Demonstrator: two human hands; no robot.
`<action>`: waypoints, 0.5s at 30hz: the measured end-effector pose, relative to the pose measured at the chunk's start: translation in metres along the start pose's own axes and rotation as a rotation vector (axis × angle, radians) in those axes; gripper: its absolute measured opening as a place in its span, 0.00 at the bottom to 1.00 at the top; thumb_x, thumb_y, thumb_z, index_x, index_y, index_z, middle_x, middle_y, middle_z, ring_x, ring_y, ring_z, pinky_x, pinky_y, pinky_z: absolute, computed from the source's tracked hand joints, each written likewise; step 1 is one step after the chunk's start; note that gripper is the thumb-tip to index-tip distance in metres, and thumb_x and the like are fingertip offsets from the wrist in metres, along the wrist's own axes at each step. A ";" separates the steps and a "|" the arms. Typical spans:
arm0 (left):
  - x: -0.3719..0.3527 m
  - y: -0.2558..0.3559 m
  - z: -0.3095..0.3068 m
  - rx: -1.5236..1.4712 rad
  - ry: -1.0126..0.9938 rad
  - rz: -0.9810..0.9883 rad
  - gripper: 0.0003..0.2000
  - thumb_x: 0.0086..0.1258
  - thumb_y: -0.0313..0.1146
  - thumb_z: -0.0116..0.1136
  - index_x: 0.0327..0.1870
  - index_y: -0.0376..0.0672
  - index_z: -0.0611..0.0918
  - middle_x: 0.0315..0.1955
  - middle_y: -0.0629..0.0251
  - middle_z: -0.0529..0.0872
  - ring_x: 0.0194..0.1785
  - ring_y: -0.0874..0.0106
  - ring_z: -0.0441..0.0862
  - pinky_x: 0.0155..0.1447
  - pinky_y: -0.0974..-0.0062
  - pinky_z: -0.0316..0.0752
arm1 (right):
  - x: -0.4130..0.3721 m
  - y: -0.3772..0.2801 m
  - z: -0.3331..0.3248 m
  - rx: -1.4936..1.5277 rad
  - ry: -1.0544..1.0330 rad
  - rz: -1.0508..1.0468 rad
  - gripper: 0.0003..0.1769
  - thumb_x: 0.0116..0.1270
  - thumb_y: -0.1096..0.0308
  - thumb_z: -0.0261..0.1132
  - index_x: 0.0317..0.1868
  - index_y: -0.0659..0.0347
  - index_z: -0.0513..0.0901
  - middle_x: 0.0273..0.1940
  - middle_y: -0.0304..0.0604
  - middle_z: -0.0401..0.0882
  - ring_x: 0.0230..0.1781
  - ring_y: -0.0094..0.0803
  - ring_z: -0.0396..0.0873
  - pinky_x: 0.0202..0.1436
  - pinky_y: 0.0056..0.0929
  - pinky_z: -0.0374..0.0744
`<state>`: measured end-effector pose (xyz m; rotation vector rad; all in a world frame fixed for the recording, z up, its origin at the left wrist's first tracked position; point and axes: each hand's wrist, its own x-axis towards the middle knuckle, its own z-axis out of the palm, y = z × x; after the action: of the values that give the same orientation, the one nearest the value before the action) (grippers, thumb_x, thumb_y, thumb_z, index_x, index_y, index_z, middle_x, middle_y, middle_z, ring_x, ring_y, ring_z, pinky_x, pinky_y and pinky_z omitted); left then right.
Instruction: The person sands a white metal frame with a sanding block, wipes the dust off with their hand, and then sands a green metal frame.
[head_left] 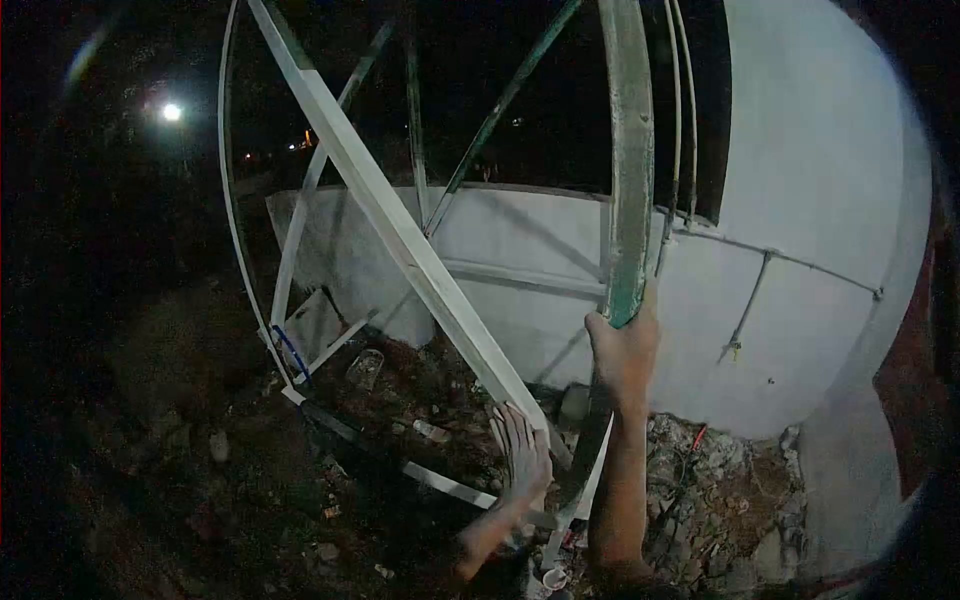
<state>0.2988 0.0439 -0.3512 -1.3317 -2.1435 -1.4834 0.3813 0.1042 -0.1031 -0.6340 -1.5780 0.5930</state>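
My left hand (522, 452) rests on the lower part of a white-painted diagonal beam (395, 225), its fingers stretched out along the surface. Whatever may be under the palm is hidden. Just to the right, my right hand (624, 352) is wrapped round an upright metal post (630, 170). The post is pale and worn, with a green patch (627, 285) directly above my fingers. Both pieces belong to a tall metal frame, and they come close together low down, near my hands.
A white wall (530, 235) curves behind the frame, with pipes and a tap (737, 348) on its right part. Rubble (700, 490) and litter cover the ground below. A small white cup (554, 579) is near the bottom. One bright lamp (172, 112) shines in the dark background.
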 end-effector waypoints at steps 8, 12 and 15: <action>0.260 0.006 -0.171 0.491 0.566 0.608 0.30 0.76 0.31 0.38 0.74 0.23 0.49 0.76 0.35 0.43 0.79 0.40 0.37 0.79 0.43 0.36 | 0.005 0.009 0.004 0.035 0.043 -0.066 0.34 0.50 0.74 0.65 0.61 0.65 0.71 0.38 0.54 0.80 0.38 0.47 0.80 0.49 0.40 0.77; 0.322 0.016 -0.227 0.426 0.564 0.339 0.28 0.78 0.30 0.36 0.75 0.29 0.51 0.77 0.41 0.45 0.79 0.42 0.40 0.78 0.41 0.40 | 0.007 0.004 0.002 -0.028 0.065 -0.019 0.34 0.50 0.74 0.65 0.62 0.65 0.70 0.37 0.54 0.80 0.38 0.46 0.80 0.48 0.40 0.77; 0.299 0.007 -0.216 0.634 0.506 0.319 0.28 0.79 0.34 0.35 0.76 0.31 0.52 0.77 0.40 0.45 0.80 0.44 0.38 0.78 0.42 0.36 | 0.004 0.000 -0.001 -0.030 0.060 0.024 0.34 0.50 0.73 0.66 0.62 0.65 0.71 0.37 0.53 0.80 0.37 0.46 0.80 0.48 0.40 0.77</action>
<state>0.0697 0.0302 -0.0626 -0.8889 -1.7437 -0.7941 0.3819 0.1068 -0.0998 -0.6880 -1.5277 0.5643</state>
